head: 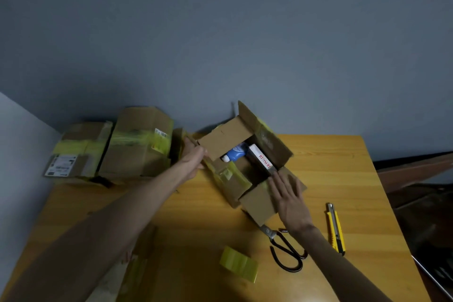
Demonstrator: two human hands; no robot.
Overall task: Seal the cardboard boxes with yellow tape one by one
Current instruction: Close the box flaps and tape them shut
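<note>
Head view: the left hand [193, 160] grips the edge of the far-left flap [226, 138] of the open cardboard box [241, 186], fingers curled round the cardboard. The right hand [290, 197] lies flat, fingers straight, pressing on the near-right flap [261, 200]. The box sits at the centre of the wooden table [331, 167], tilted and unsealed. Inside are a blue bottle [234, 154] and a white carton [262, 160] with red lettering. Near the front edge lies the yellow tape [239, 262]. Scissors [286, 249] and a yellow utility knife [336, 230] lie to the right. Two taped boxes [137, 147] stand at the far left.
</note>
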